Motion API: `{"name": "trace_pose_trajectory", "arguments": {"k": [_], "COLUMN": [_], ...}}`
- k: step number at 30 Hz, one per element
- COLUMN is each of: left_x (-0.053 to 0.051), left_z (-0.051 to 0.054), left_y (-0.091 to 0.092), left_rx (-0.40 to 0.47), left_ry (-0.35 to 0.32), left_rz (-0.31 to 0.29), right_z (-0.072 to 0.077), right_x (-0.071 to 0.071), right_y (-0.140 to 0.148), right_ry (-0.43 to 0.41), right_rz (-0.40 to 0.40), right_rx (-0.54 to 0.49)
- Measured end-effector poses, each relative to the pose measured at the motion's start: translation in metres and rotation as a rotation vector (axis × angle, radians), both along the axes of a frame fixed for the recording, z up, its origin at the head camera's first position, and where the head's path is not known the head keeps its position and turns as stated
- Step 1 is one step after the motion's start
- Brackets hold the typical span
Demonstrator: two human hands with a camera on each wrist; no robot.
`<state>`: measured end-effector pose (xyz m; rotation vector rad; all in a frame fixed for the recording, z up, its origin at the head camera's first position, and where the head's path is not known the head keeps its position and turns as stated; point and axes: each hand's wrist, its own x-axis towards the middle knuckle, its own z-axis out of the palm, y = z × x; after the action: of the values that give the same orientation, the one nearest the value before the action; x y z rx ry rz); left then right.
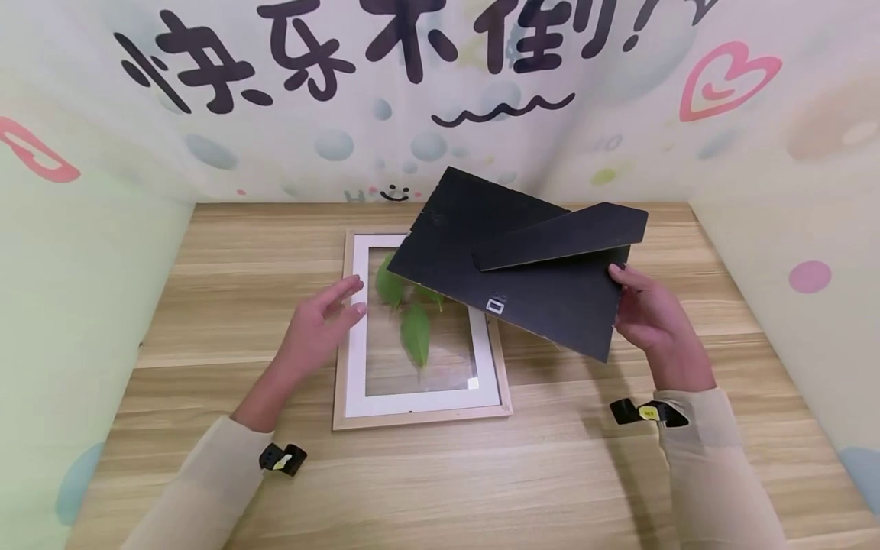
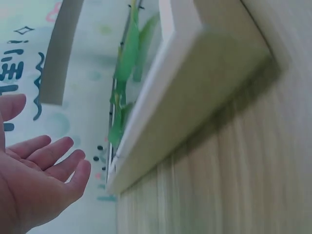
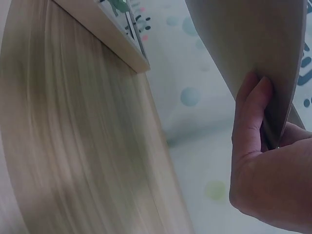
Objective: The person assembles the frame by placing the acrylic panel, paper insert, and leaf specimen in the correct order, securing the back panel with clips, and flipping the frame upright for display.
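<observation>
A wooden picture frame (image 1: 422, 419) with a white mat and a clear pane lies flat on the table. Several green leaves (image 1: 415, 334) show inside it; the backing board partly covers them in the head view. My right hand (image 1: 653, 313) pinches that black backing board (image 1: 440, 229) by its right edge and holds it tilted over the frame's upper right. The board's stand leg (image 1: 571, 235) sticks out from its back. In the right wrist view, fingers press the board's brown face (image 3: 248, 44). Beside the frame's left edge, my left hand (image 1: 316, 325) hovers with fingers spread, holding nothing.
The wood-grain table (image 1: 247, 305) ends at a printed wall sheet (image 1: 289, 153) behind, with similar sheets at both sides. Each wrist wears a small black camera, one on the left sleeve (image 1: 283, 460) and one on the right (image 1: 646, 413).
</observation>
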<state>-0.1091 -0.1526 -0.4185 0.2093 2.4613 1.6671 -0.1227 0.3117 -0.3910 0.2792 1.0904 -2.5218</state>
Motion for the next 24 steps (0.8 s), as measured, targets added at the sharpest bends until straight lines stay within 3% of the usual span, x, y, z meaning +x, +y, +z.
{"name": "trace_pose_trajectory", "arguments": {"k": [8, 16, 20, 24], "left_x": [-0.003, -0.003, -0.003, -0.004], "left_z": [0.000, 0.007, 0.009, 0.008], "left_y": [0.011, 0.018, 0.020, 0.024], "left_rx": [0.274, 0.669, 0.772, 0.858], "left_ry": [-0.118, -0.325, -0.384, -0.399], "left_rz": [0.023, 0.031, 0.024, 0.021], "right_z": [0.003, 0.000, -0.001, -0.003], "right_x": [-0.007, -0.009, -0.009, -0.007], "right_y": [-0.017, -0.033, -0.042, -0.052], "right_ry": [-0.025, -0.038, -0.042, -0.054], "right_rz": [0.013, 0.026, 0.025, 0.028], "right_rx": [0.035, 0.025, 0.002, -0.006]}}
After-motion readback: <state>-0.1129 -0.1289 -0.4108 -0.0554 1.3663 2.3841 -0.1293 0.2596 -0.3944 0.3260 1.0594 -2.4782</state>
